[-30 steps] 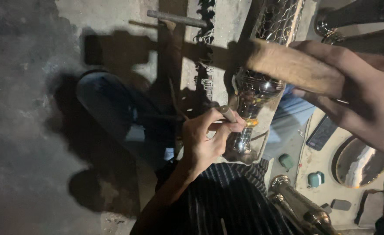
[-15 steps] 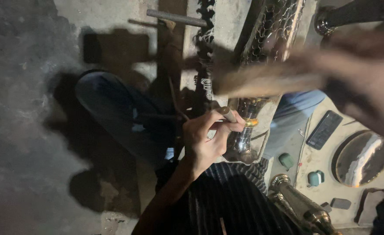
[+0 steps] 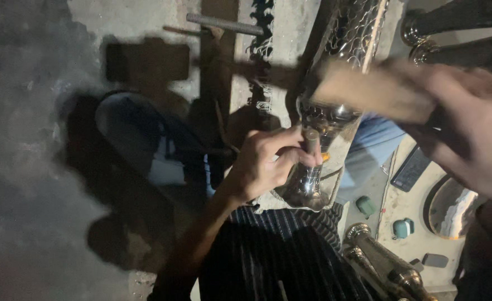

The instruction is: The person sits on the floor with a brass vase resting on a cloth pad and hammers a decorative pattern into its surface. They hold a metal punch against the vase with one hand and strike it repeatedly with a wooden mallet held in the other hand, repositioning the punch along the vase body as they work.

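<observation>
My left hand [image 3: 265, 164] grips a short metal punch [image 3: 311, 141] and presses its tip against an engraved shiny metal vessel [image 3: 330, 124]. The vessel lies tilted across my lap on a cloth. My right hand [image 3: 471, 131] is at the upper right, closed around a pale wooden block [image 3: 368, 92] that serves as a mallet. Both the block and that hand are blurred. The block hovers just above the punch and the vessel's upper part.
Dark metal vases lie at the top right [image 3: 457, 19] and bottom right [image 3: 385, 262]. A phone [image 3: 410, 170], a round metal plate [image 3: 452, 209] and small teal pieces [image 3: 402, 228] rest on the floor. A blue shoe [image 3: 140, 139] and a metal rod [image 3: 223, 23] are to the left.
The wooden block in my right hand has gone from sharp to motion-blurred and sits slightly lower over the punch. My left hand and the vessel have stayed in place.
</observation>
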{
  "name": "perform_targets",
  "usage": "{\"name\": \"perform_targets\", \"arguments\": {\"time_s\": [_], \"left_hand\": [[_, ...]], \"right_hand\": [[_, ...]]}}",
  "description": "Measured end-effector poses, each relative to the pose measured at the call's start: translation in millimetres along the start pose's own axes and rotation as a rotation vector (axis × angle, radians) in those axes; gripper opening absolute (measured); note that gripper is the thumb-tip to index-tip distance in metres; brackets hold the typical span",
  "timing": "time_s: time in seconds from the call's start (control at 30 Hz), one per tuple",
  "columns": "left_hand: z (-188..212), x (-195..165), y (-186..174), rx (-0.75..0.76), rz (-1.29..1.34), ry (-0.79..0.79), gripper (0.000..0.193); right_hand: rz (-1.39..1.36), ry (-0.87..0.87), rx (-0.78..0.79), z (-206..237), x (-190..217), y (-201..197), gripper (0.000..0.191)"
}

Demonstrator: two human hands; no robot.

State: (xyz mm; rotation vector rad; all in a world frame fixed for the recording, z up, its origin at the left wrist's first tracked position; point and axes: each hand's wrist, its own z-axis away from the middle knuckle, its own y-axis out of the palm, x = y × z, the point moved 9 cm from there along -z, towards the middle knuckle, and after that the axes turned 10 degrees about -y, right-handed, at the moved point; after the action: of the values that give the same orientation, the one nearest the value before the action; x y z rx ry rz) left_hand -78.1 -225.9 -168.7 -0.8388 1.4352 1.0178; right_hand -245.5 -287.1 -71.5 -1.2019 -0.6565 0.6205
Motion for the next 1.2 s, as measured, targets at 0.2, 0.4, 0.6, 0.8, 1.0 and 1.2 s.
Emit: {"name": "perform_targets", "arguments": {"time_s": [0.2, 0.4, 0.6, 0.8, 1.0, 1.2], "left_hand": [[-5, 6, -1, 0.084, 0.086, 0.012, 0.017], [-6, 5, 5, 0.094, 0.046, 0.039, 0.019], [3, 6, 1, 0.023, 0.065, -0.02, 0.018], [11, 8, -5, -0.126, 0.213, 0.056, 0.014], [19, 18, -7, -0.225, 0.286, 0.077, 0.013], [24, 23, -8, -0.326, 0.383, 0.039, 0.014]], "right_hand": [[-0.469, 0.147, -0.095, 21, -30, 18, 0.055], [-0.093, 0.082, 0.155, 28, -26, 31, 0.045], [-0.522, 0.243, 0.083, 28, -37, 49, 0.044], [-0.692, 0.523, -0.092, 27, -70, 72, 0.047], [0.035, -0.023, 0.408, -2, -29, 67, 0.064], [0.38, 0.101, 0.932, -10, -25, 55, 0.058]]}}
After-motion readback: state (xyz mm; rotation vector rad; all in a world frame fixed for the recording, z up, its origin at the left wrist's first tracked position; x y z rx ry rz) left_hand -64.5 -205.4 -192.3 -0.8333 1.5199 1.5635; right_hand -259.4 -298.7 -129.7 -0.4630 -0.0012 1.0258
